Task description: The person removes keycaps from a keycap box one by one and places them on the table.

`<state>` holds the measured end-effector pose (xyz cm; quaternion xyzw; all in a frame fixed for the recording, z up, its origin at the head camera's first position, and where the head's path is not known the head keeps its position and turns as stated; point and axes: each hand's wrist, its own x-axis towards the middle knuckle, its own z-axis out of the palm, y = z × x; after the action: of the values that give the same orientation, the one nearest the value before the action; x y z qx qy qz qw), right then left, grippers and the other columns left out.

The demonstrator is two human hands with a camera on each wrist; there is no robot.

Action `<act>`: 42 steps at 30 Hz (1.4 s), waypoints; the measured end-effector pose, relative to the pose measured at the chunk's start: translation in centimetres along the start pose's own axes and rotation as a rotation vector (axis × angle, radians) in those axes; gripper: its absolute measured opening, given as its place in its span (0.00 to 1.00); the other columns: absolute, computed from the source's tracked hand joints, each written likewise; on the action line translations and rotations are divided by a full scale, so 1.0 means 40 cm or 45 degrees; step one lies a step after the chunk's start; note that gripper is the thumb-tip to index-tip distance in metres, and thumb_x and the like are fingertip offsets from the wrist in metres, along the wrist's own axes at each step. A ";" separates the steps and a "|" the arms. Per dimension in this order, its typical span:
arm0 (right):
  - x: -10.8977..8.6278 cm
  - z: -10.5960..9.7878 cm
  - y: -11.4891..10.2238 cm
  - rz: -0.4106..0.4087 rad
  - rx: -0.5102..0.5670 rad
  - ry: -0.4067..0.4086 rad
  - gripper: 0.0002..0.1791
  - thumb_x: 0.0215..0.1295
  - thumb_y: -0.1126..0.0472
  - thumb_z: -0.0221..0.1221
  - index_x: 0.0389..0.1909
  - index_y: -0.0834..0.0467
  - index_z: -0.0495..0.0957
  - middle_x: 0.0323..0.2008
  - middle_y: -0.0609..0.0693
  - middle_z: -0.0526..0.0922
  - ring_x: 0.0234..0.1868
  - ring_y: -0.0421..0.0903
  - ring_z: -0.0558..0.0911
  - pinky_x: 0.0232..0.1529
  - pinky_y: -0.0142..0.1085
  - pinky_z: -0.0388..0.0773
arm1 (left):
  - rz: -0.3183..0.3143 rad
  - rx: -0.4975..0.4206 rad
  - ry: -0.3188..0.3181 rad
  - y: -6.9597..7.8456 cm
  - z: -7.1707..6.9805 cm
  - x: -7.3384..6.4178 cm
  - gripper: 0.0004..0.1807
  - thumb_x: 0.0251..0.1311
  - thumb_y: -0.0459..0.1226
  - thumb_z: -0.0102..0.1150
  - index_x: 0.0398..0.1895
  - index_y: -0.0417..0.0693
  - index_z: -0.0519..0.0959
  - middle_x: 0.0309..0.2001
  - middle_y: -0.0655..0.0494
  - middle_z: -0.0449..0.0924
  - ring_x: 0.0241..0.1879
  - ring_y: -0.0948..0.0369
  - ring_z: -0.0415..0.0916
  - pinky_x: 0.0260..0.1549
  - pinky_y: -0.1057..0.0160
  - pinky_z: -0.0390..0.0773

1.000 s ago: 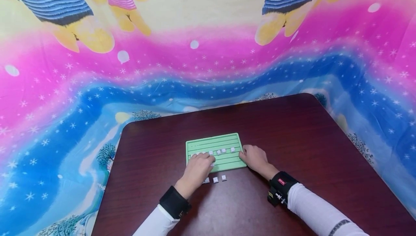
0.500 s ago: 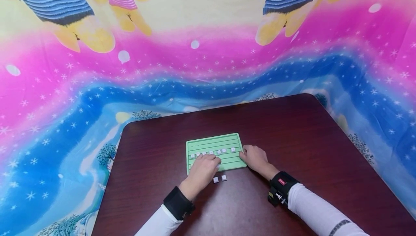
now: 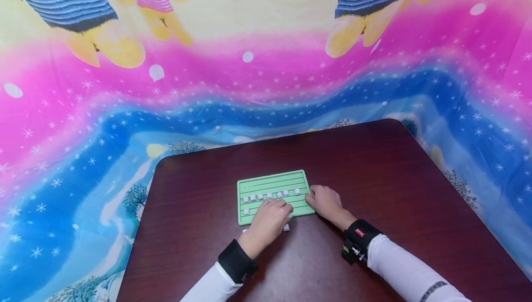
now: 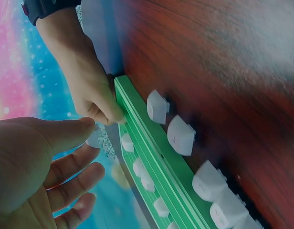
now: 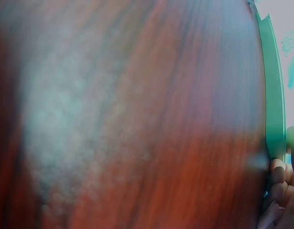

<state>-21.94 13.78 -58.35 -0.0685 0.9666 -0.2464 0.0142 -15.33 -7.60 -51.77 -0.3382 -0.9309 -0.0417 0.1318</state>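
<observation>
The left hand (image 3: 270, 221) pinches a small white key cap (image 4: 93, 139) between thumb and forefinger, the other fingers loosely bent below it; the cap is at the near side of a green tray (image 3: 272, 182), though from these angles it is hard to say whether it touches the tray or hangs just above it. The right hand (image 3: 326, 202) grips the tray at its right edge, thumb on the rim and fingers curled.

The tray lies flat on a dark red-brown table (image 3: 374, 168), with ridges running along its length; a row of seven white caps (image 3: 269, 196) stands across its middle, unevenly spaced, and a single cap (image 3: 246, 211) sits nearer the person at the left end. Between the tray and the person, more loose caps (image 4: 181, 135) lie on the table just beside the near edge; the left hand covers part of that line in the head view.

Both arms wear white sleeves (image 3: 407, 265) and black wrist bands (image 3: 362, 235); behind the table hangs a bright cloth (image 3: 257, 75) in pink and blue, printed with snowflakes and bears in striped shirts.
</observation>
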 end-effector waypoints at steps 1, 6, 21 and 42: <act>0.001 0.000 0.001 0.001 -0.001 0.001 0.22 0.65 0.56 0.58 0.15 0.51 0.60 0.14 0.43 0.58 0.15 0.41 0.58 0.19 0.34 0.50 | 0.001 -0.003 -0.003 0.003 0.000 0.002 0.05 0.62 0.43 0.68 0.37 0.57 0.82 0.35 0.63 0.82 0.39 0.61 0.83 0.36 0.61 0.78; 0.003 -0.002 0.000 0.011 -0.001 0.003 0.21 0.64 0.55 0.57 0.15 0.51 0.60 0.14 0.43 0.59 0.16 0.41 0.59 0.19 0.34 0.51 | 0.007 -0.004 -0.016 0.022 0.005 0.010 0.06 0.61 0.43 0.69 0.40 0.58 0.83 0.37 0.64 0.83 0.40 0.62 0.82 0.36 0.62 0.76; 0.002 0.004 0.000 0.020 0.023 0.017 0.21 0.64 0.57 0.57 0.15 0.51 0.59 0.13 0.43 0.57 0.15 0.42 0.57 0.20 0.34 0.50 | 0.076 0.071 -0.041 0.063 0.038 0.015 0.05 0.62 0.45 0.67 0.39 0.61 0.85 0.34 0.66 0.83 0.36 0.64 0.80 0.34 0.65 0.73; 0.000 0.006 0.001 0.024 0.016 0.018 0.21 0.64 0.56 0.57 0.15 0.51 0.60 0.13 0.43 0.58 0.15 0.42 0.58 0.20 0.34 0.50 | 0.100 0.121 -0.042 0.068 0.079 0.023 0.04 0.62 0.44 0.66 0.38 0.61 0.84 0.33 0.65 0.82 0.34 0.64 0.79 0.31 0.66 0.70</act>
<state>-21.93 13.72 -58.57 -0.0577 0.9657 -0.2528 0.0101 -14.95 -4.41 -54.59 -0.3684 -0.9199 0.0132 0.1340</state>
